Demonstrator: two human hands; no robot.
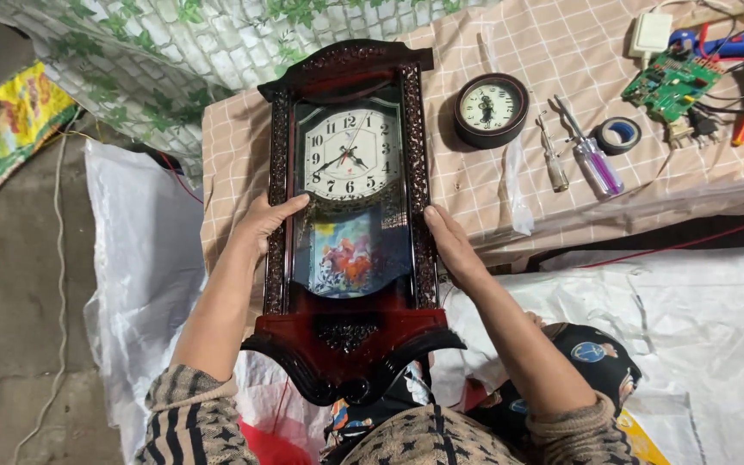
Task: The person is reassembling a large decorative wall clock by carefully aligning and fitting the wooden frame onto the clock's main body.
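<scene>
Hands grip a tall wall clock (350, 224) of dark carved wood, which lies face up, its top on the desk (484, 185) with checked cloth and its base toward the person's lap. The left hand (269, 220) holds the clock's left side rail, fingers wrapped onto the glass edge; the right hand (451, 245) presses flat on the right rail. Right of the clock lie a small round clock (491, 109), two screwdrivers (592, 159) and a tape roll (619, 134). The step looks like steadying the case; any shift needs an even two-sided hold.
</scene>
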